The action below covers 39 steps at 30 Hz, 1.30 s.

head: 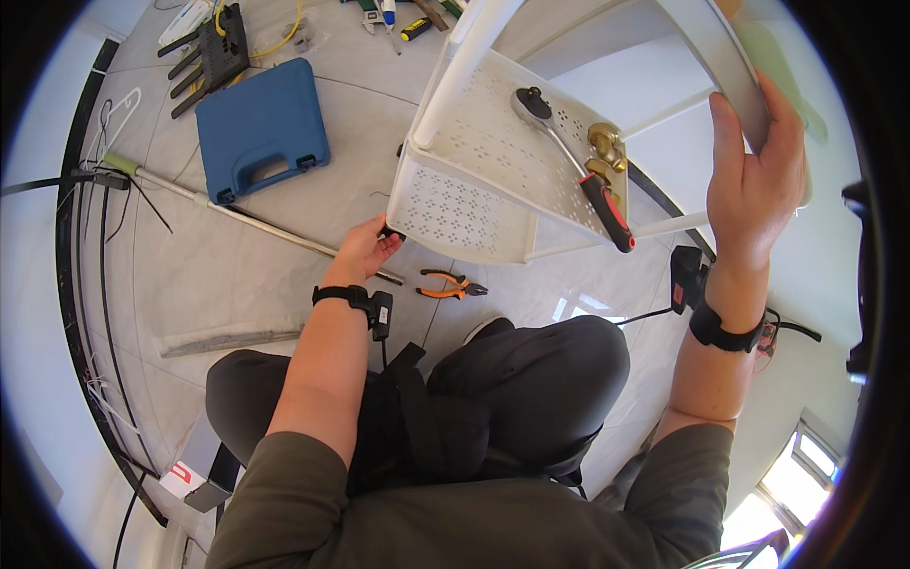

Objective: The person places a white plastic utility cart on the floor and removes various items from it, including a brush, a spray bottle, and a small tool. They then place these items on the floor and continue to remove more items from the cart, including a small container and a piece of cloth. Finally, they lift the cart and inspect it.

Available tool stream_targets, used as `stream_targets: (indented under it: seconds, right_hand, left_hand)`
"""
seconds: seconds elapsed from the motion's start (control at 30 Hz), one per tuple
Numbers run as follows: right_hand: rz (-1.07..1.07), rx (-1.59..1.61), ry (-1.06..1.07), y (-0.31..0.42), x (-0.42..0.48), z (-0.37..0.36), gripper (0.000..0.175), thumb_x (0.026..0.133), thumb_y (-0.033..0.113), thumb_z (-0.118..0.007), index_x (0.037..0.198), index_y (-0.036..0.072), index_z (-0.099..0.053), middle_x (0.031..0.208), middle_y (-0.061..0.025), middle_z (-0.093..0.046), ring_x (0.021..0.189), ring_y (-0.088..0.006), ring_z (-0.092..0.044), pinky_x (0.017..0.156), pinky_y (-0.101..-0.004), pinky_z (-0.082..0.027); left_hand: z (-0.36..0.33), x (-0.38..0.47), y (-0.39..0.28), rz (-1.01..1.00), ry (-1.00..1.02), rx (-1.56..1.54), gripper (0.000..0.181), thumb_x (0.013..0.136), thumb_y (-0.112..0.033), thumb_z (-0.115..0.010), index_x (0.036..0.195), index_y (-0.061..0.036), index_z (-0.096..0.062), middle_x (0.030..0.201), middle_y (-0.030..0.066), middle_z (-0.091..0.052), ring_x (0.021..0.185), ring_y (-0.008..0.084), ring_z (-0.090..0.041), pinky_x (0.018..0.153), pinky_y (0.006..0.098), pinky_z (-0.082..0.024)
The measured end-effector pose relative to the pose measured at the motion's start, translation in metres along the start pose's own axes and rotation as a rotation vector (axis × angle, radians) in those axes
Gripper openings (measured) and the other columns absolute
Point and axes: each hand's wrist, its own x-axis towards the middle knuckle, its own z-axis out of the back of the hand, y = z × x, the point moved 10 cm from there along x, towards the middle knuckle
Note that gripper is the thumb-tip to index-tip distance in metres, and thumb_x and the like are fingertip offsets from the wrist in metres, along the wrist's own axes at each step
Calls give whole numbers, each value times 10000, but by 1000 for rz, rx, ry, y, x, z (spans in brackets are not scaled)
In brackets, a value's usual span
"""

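A white plastic shelf rack [462, 247] with perforated tiers stands tilted in view before me. My left hand [370, 245] is at its lower left corner, fingers closed around a small black part [391, 232], perhaps a caster. High on the right, my right hand [757, 163] grips the rack's white upper rim [746, 99] between thumb and fingers. On a tier lie a ratchet wrench [569, 153] with a red and black handle and some brass fittings [604, 146]. Orange-handled combination pliers [451, 284] rest on the floor, right of my left hand.
A blue plastic tool case [263, 128] and a black router [220, 53] lie at the upper left. A metal pole [270, 231] crosses the floor towards my left hand. Near the top are a screwdriver [416, 28] and other tools. A box [199, 462] stands lower left.
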Motion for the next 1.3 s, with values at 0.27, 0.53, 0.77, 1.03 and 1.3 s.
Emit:
stream_targets:
  seconds: [0.27,0.53,0.77,1.03,1.3]
  right_hand:
    - [-36,10,12,-8,-3,-2,355,885,213,-725,1168,25,-622,1016,-116,-679,896,-209,-659,799,-286,-517]
    - [-1,16,18,-8,0,-2,351,890,227,-726,1167,37,-625,955,-98,-675,834,-192,-645,749,-271,-514]
    - [7,-10,21,-8,0,-5,361,892,245,-724,1178,48,-623,941,-95,-678,813,-178,-646,726,-260,-514]
    - [-24,48,-10,-7,3,-3,347,869,198,-741,1149,24,-630,938,-113,-676,817,-215,-648,743,-290,-514]
    - [-3,29,10,1,5,-1,336,826,150,-760,1112,25,-637,912,-116,-651,793,-252,-614,715,-321,-488]
  left_hand:
    - [5,6,-8,-45,38,120,162,984,-161,-546,1057,-29,-605,897,40,-602,726,151,-555,808,342,-533]
    - [2,0,-10,-91,64,240,219,974,-43,-471,1172,24,-539,1068,133,-636,924,221,-634,934,382,-519]
    - [-6,-8,-19,-140,78,303,251,995,-123,-449,1172,24,-550,1123,117,-643,1007,231,-645,940,347,-515]
    - [-14,-8,-19,-228,-52,348,343,1026,-241,-417,1234,12,-521,1152,112,-633,1018,221,-638,977,377,-498]
    - [-22,-7,-18,-266,-59,300,398,999,-331,-443,1218,-19,-555,1131,108,-656,1026,229,-635,929,385,-492]
